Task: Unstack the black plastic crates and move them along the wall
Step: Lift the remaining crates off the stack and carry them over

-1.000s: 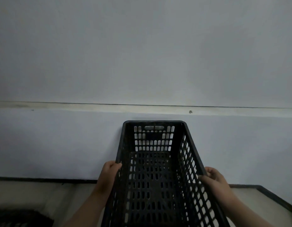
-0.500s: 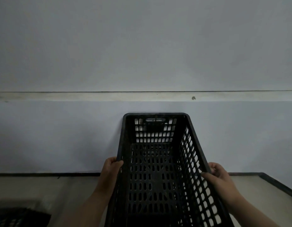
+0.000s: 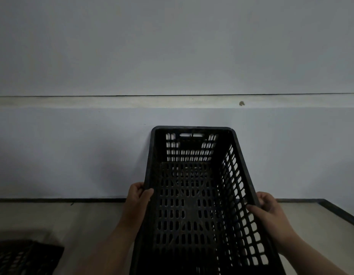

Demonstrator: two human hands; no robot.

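Black plastic crate [image 3: 194, 195] sits between the two hands, its long axis running away from the person, its far end close to or against the pale wall [image 3: 172, 56]; whether it rests on the floor or hangs just above it cannot be told. On the crate's left long rim, the left hand [image 3: 139, 195] is curled closed: the thumb lies over the top edge toward the inside and the other fingers [image 3: 135, 188] wrap the outer face. Opposite it, the right hand [image 3: 268, 208] is clamped on the right long rim in the same way, thumb pressed on the inner side of the slotted wall, fingers folded round the outside. Both grips fall about midway along the crate's length, so the far end extends beyond the fingertips and the near end runs back past the wrists. Rigid, moulded and matt, the crate is a rectangle with rounded corners and a thick rolled rim, its walls and floor pierced by rows of oblong slots, with a handle cut-out in the far end wall. Left of the left forearm, well apart, lies a second dark slotted crate [image 3: 23, 257] on the beige floor [image 3: 83, 221], blurred. A pale horizontal band [image 3: 112, 101] crosses the wall.
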